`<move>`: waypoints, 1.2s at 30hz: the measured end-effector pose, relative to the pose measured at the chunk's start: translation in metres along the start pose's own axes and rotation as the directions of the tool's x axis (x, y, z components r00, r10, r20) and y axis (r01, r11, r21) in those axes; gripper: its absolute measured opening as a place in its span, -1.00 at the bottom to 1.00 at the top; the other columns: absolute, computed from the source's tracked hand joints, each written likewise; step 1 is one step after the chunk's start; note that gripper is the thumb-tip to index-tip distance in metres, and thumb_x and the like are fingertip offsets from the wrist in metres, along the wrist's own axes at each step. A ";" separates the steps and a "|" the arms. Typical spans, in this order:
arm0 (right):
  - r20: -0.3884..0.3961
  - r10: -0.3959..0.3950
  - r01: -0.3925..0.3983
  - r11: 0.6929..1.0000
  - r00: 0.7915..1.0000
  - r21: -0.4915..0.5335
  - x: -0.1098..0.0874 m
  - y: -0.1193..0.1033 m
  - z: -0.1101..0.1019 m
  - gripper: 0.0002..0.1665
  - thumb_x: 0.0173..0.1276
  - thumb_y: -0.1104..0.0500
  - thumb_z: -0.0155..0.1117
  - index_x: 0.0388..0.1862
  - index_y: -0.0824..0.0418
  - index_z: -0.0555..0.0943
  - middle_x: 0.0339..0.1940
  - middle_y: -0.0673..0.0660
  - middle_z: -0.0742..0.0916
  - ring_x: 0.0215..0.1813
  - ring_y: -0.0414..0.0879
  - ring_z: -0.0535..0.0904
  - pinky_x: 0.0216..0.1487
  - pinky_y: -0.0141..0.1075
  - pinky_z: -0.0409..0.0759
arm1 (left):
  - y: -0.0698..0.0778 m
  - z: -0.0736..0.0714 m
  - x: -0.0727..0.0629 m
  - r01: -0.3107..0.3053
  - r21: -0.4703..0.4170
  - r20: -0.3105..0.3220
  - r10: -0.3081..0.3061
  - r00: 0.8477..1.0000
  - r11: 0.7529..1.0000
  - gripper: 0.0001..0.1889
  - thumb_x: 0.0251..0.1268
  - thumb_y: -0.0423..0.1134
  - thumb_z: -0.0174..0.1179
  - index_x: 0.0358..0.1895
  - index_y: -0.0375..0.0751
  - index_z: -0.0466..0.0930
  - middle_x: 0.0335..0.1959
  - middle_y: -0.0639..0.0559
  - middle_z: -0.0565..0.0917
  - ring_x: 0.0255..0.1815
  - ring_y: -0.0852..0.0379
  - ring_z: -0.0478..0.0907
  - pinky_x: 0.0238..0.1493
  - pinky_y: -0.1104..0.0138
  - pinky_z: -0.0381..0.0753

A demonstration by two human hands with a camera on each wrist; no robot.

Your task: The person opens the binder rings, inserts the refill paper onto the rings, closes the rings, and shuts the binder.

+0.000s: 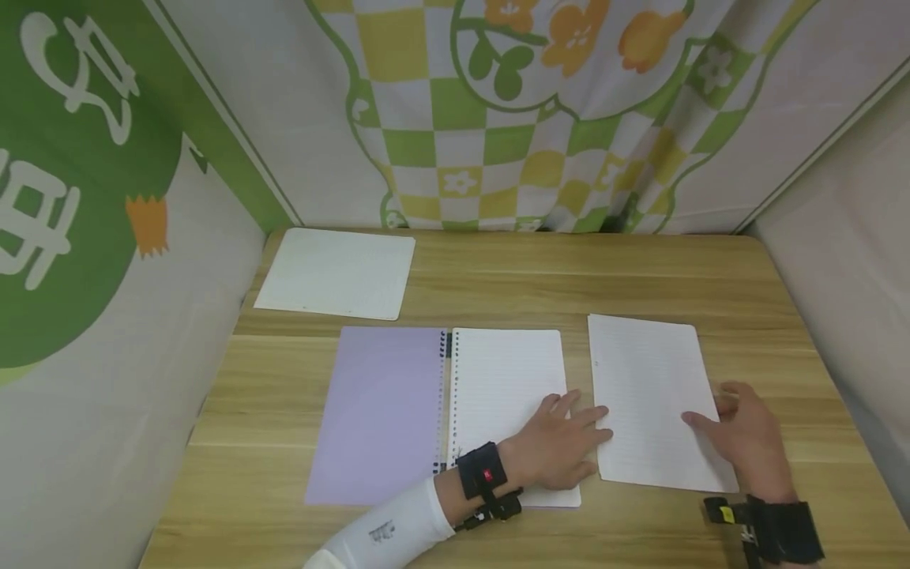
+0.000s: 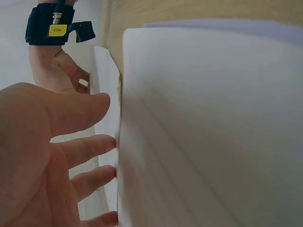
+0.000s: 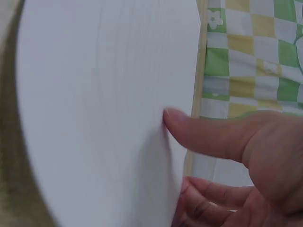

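Observation:
An open spiral notebook has its purple cover (image 1: pixel 384 411) on the left and a white lined page (image 1: pixel 508 371) on the right. Over that page's right edge lies my left hand (image 1: pixel 558 450), fingers spread and fairly straight, with fingertips close to the left edge of some loose lined paper (image 1: pixel 643 395). Whether those fingertips touch the paper I cannot tell. On the paper's right edge, my right hand (image 1: pixel 750 435) pinches it, thumb on top and fingers at the edge. In the right wrist view the thumb (image 3: pixel 203 135) presses on the paper (image 3: pixel 109 94), which looks bowed.
Another white lined sheet or pad (image 1: pixel 337 273) lies at the back left of the wooden table (image 1: pixel 498 276). Behind the table hangs a green and yellow checked curtain (image 1: pixel 498 150). Pale walls or cloths flank both sides.

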State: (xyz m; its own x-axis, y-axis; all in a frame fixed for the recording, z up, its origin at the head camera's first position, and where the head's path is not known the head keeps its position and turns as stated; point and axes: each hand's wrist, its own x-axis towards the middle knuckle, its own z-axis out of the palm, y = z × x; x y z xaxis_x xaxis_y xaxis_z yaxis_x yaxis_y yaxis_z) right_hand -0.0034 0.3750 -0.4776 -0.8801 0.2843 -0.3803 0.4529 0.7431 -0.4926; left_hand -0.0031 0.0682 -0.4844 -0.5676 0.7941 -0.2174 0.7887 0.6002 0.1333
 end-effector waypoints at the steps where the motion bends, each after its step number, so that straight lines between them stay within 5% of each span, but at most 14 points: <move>1: -0.014 0.007 -0.007 1.000 1.000 0.007 0.001 0.003 0.000 0.06 0.40 0.02 0.52 0.57 0.59 0.19 0.26 0.67 0.59 0.20 0.49 0.57 -0.01 0.13 0.63 | 0.001 0.001 0.000 0.004 -0.001 0.006 -0.004 1.000 1.000 -0.43 0.62 0.23 0.06 0.59 0.32 0.37 0.72 0.20 0.23 0.70 -0.11 0.15 0.58 0.07 0.32; 7: -0.078 0.025 -0.021 0.998 0.997 0.055 0.008 0.019 -0.001 -0.29 0.48 0.02 0.43 0.34 0.52 0.47 0.05 0.52 0.77 0.03 0.33 0.69 -0.30 -0.32 0.49 | 0.004 0.000 0.002 0.011 -0.021 0.025 -0.011 1.000 1.000 -0.42 0.63 0.22 0.05 0.62 0.36 0.32 0.74 0.22 0.18 0.71 -0.11 0.14 0.61 0.06 0.28; 13: -0.065 0.031 -0.028 0.999 0.997 0.038 0.008 0.021 -0.008 -0.35 0.57 -0.06 0.34 0.25 0.49 0.53 0.04 0.51 0.77 0.01 0.31 0.67 -0.31 -0.27 0.48 | 0.006 -0.002 0.002 0.033 -0.024 0.023 -0.033 0.999 0.999 -0.42 0.62 0.23 0.07 0.61 0.35 0.34 0.74 0.19 0.19 0.70 -0.08 0.14 0.61 0.07 0.27; 20: -0.120 0.010 -0.009 1.000 0.993 0.007 0.009 0.026 -0.012 -0.44 0.65 0.00 0.20 0.24 0.50 0.58 0.20 0.59 0.66 0.17 0.46 0.58 -0.06 0.12 0.60 | 0.004 -0.005 0.001 0.072 -0.008 0.013 -0.072 0.997 0.997 -0.41 0.62 0.24 0.06 0.62 0.31 0.35 0.72 0.15 0.23 0.71 -0.12 0.13 0.63 0.03 0.24; 24: -0.103 0.038 -0.030 0.996 0.994 0.082 0.006 0.030 -0.017 -0.31 0.67 -0.15 0.14 0.39 0.42 0.55 0.34 0.56 0.61 0.25 0.38 0.55 -0.06 -0.07 0.51 | 0.000 -0.003 0.002 0.081 -0.054 -0.026 -0.082 0.996 0.995 -0.41 0.61 0.22 0.08 0.60 0.24 0.38 0.71 0.11 0.24 0.70 -0.14 0.12 0.62 0.00 0.25; 27: -0.069 0.085 -0.072 0.983 0.994 0.172 0.003 0.031 -0.020 -0.17 0.62 -0.29 0.16 0.48 0.35 0.51 0.39 0.48 0.63 0.15 0.13 0.62 -0.10 -0.21 0.49 | -0.007 -0.001 0.003 0.120 -0.171 -0.098 -0.138 0.986 0.978 -0.43 0.63 0.17 0.08 0.56 0.10 0.42 0.66 0.02 0.31 0.68 -0.16 0.15 0.58 -0.01 0.28; 29: -0.043 0.124 -0.109 0.960 0.991 0.257 0.000 0.030 -0.020 -0.14 0.56 -0.32 0.24 0.50 0.31 0.51 0.17 0.26 0.79 -0.01 -0.10 0.66 -0.17 -0.28 0.58 | -0.013 -0.001 0.003 0.145 -0.300 -0.137 -0.193 0.972 0.943 -0.44 0.65 0.14 0.06 0.53 -0.02 0.43 0.59 -0.03 0.39 0.63 -0.13 0.21 0.54 0.03 0.32; 31: 0.000 0.144 -0.136 0.932 0.990 0.335 -0.002 0.026 -0.018 -0.13 0.53 -0.31 0.30 0.51 0.30 0.49 -0.08 -0.05 0.81 -0.15 -0.30 0.65 -0.22 -0.31 0.69 | -0.019 -0.002 0.003 0.160 -0.454 -0.150 -0.252 0.956 0.876 -0.46 0.68 0.11 0.02 0.48 -0.11 0.45 0.47 -0.03 0.51 0.55 -0.09 0.31 0.47 0.10 0.39; 33: 0.058 0.152 -0.162 0.895 0.987 0.416 -0.006 0.021 -0.014 -0.13 0.49 -0.30 0.36 0.51 0.26 0.48 -0.22 -0.34 0.71 -0.23 -0.36 0.67 -0.23 -0.29 0.76 | -0.026 -0.004 0.001 0.160 -0.614 -0.136 -0.303 0.943 0.773 -0.47 0.70 0.10 0.00 0.46 -0.18 0.46 0.35 -0.02 0.63 0.45 -0.03 0.43 0.38 0.20 0.47; 36: 0.153 0.102 -0.164 0.863 0.983 0.477 -0.012 0.012 -0.006 -0.13 0.49 -0.29 0.36 0.52 0.23 0.44 -0.24 -0.44 0.65 -0.17 -0.35 0.69 -0.16 -0.24 0.78 | -0.037 -0.004 -0.003 0.146 -0.808 -0.084 -0.358 0.930 0.570 -0.47 0.70 0.13 0.01 0.40 -0.19 0.53 0.09 0.06 0.76 0.13 0.13 0.63 0.10 0.33 0.61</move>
State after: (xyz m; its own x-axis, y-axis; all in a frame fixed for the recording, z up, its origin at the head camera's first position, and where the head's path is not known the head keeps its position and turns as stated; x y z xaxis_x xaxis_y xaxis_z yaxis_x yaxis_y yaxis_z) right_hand 0.0121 0.3841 -0.4737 -0.7967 0.2627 -0.5443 0.6037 0.3059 -0.7361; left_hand -0.0313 0.0436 -0.4845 -0.8299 0.5318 -0.1685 0.1758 0.5360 0.8257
